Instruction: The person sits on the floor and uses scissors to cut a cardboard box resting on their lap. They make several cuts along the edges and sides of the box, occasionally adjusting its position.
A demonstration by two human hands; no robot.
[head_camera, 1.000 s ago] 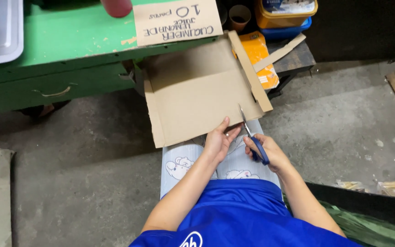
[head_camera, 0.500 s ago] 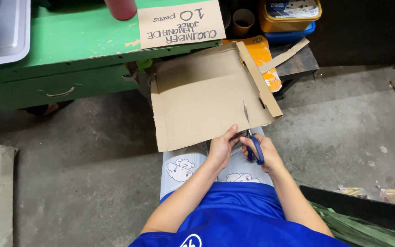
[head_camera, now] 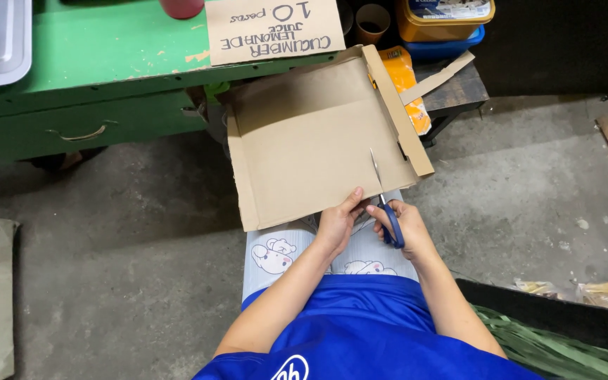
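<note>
A flattened cardboard box [head_camera: 311, 141] is held over the lap, its far edge at 12 o'clock against a green table [head_camera: 86, 63]. Its near edge is pinched by the left hand [head_camera: 339, 225]. Blue-handled scissors [head_camera: 383, 200] are gripped by the right hand [head_camera: 402, 229], fingers curled through the handles, blades pointing to 12 o'clock into the cardboard.

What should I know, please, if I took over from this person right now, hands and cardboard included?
Left hand: grips the near edge of the cardboard sheet, which rests on the lap.
Right hand: holds blue-handled scissors, blades pointing away, into the sheet's near edge.
Done: a short cut begun at the near edge, close to the folded right flap.
Left: most of the sheet ahead of the blades is uncut.
</note>
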